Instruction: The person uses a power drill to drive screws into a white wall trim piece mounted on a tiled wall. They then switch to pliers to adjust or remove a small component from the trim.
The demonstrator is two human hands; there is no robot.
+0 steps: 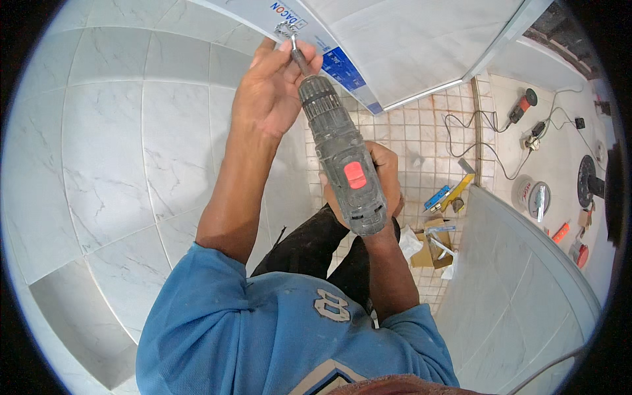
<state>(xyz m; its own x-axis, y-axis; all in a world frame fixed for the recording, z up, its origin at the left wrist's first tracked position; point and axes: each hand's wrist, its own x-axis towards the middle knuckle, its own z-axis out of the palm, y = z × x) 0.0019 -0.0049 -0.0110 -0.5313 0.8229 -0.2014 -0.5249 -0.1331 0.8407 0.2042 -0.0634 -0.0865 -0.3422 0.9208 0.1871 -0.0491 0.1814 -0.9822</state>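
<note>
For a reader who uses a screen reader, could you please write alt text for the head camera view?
A person's right hand grips a dark cordless drill while the left hand steadies its bit against a small metal fitting on a white panel. Marble-look tiled walls surround them, with tools and cables on the floor.

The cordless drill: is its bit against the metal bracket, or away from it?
Against it. The cordless drill, gripped by the right hand, has its bit at the metal bracket; the left hand steadies the tip.

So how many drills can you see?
1. The dark grey drill with a red button is in the right hand, its tip steadied by the left hand at a metal bracket. More tools lie on the floor, too small to tell.
</note>
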